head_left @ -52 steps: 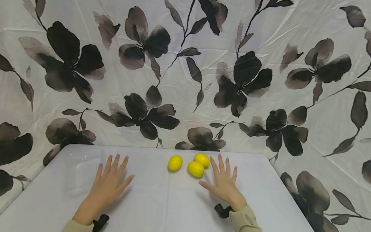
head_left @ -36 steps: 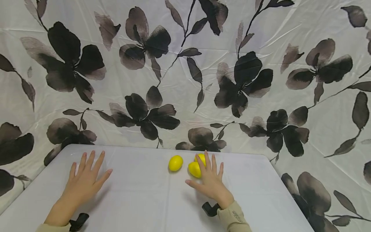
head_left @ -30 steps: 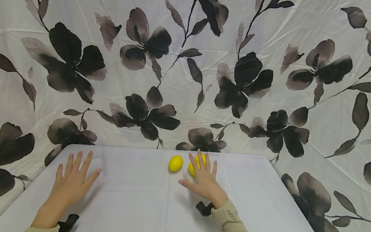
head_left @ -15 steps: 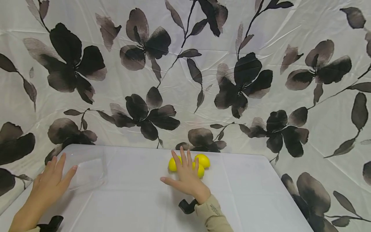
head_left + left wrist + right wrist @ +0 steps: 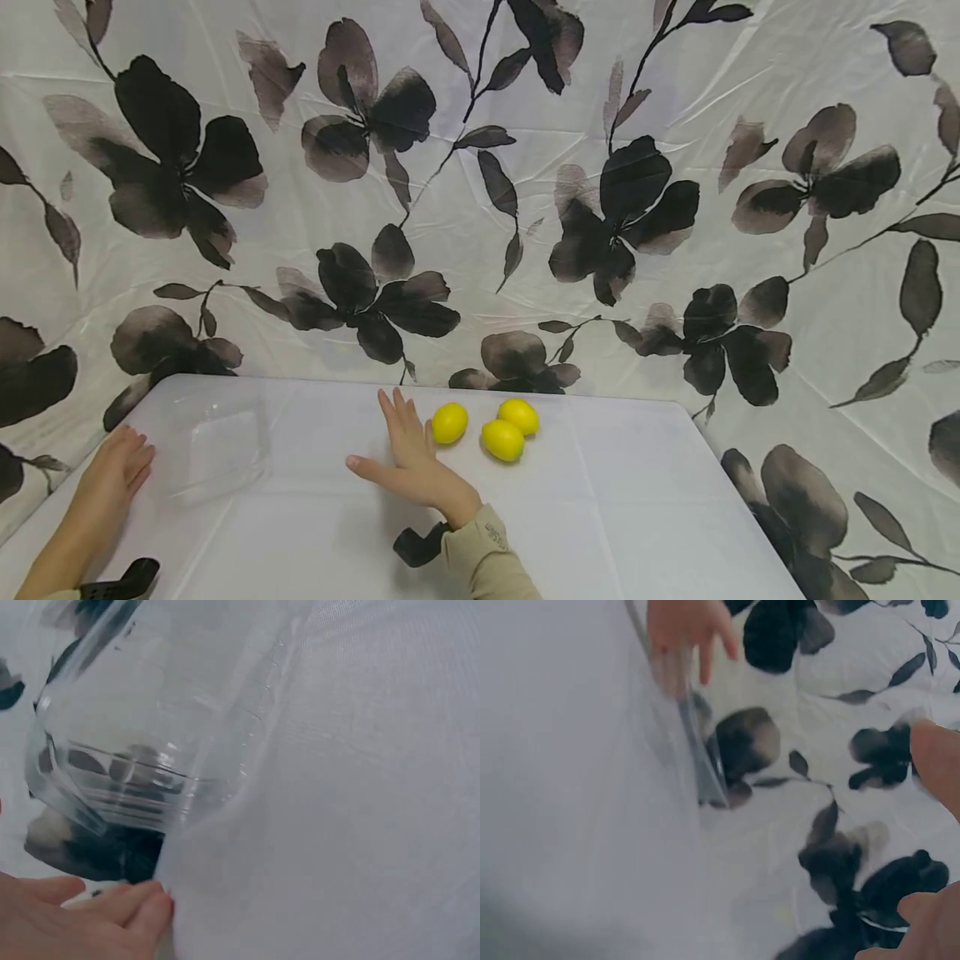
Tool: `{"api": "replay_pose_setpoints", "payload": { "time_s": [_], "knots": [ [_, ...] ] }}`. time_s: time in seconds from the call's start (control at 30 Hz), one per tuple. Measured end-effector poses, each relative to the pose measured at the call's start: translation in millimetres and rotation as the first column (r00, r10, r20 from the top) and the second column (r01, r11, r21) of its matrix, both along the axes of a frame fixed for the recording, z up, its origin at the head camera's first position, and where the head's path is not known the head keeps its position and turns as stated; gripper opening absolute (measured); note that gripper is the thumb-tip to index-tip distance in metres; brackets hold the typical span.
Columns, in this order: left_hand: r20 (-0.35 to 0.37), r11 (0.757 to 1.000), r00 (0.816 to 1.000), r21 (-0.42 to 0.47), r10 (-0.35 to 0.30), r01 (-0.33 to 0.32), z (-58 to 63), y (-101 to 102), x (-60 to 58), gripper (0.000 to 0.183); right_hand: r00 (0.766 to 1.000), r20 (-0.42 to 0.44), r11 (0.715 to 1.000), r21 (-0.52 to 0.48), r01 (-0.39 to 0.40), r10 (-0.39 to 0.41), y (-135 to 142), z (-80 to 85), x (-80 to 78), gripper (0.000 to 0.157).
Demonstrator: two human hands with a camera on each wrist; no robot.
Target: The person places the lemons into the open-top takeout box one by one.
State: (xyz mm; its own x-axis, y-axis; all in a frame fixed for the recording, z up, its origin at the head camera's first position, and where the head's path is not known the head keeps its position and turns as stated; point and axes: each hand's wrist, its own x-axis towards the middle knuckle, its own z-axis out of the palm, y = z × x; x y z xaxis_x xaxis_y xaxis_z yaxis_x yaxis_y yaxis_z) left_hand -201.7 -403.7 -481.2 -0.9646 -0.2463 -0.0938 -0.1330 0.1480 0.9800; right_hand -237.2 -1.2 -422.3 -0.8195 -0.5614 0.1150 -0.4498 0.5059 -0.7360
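A clear plastic container (image 5: 219, 450) sits at the far left of the white table. My left hand (image 5: 114, 471) is just left of it, fingers loosely bent and close together; in the left wrist view this hand (image 5: 90, 915) is apart from the container wall (image 5: 142, 787). My right hand (image 5: 412, 467), fingers extended and thumb spread, hovers over the table between the container and three lemons. One lemon (image 5: 450, 423) lies just right of its fingers. The other two, a front lemon (image 5: 502, 440) and a back lemon (image 5: 519, 416), lie close together. Neither hand holds anything.
The white-covered table (image 5: 637, 500) ends at a back edge against a hanging floral cloth (image 5: 480, 208). Black wrist devices are on both arms, such as the right one (image 5: 420, 546).
My right hand has swept left from beside the lemons, uncovering all three. My left hand has moved left past the container, its spread fingers drawing together. The lemons have stayed in place.
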Motion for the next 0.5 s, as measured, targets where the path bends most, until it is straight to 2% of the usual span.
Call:
{"api": "replay_pose_setpoints", "payload": {
  "time_s": [0.07,0.1,0.17,0.3,0.33,0.37,0.5],
  "knots": [
    [-0.051,0.985,0.999,0.171,-0.003,0.012,-9.5,-3,-1.9,0.079,0.998,0.055,0.997,-0.073,-0.028,0.032,-13,-3.8,0.1,0.091],
    [-0.081,0.975,0.997,0.220,-0.010,0.028,-13.9,-5,-2.8,0.079,0.996,0.080,0.993,-0.111,-0.035,0.044,-19,-6.5,0.1,0.090],
    [-0.145,0.939,0.989,0.340,-0.010,0.059,-22.5,-8,-2.5,0.078,0.989,0.132,0.981,-0.188,-0.042,0.068,-31,-11.9,0.4,0.088],
    [-0.222,0.872,0.975,0.478,0.000,0.108,-33.7,-13,-1.8,0.079,0.963,0.254,0.955,-0.297,-0.015,0.095,-52,-24.3,1.7,0.083],
    [-0.228,0.863,0.974,0.492,0.006,0.110,-35.2,-13,-1.5,0.080,0.953,0.286,0.949,-0.316,-0.001,0.096,-57,-27.0,2.0,0.082],
    [-0.232,0.863,0.973,0.494,0.009,0.110,-36.2,-14,-1.6,0.081,0.943,0.319,0.942,-0.335,0.016,0.098,-62,-29.8,2.3,0.081],
    [-0.212,0.902,0.977,0.419,-0.013,0.103,-36.2,-15,-2.1,0.083,0.898,0.422,0.897,-0.436,0.077,0.128,-81,-41.1,2.8,0.075]
  ]
}}
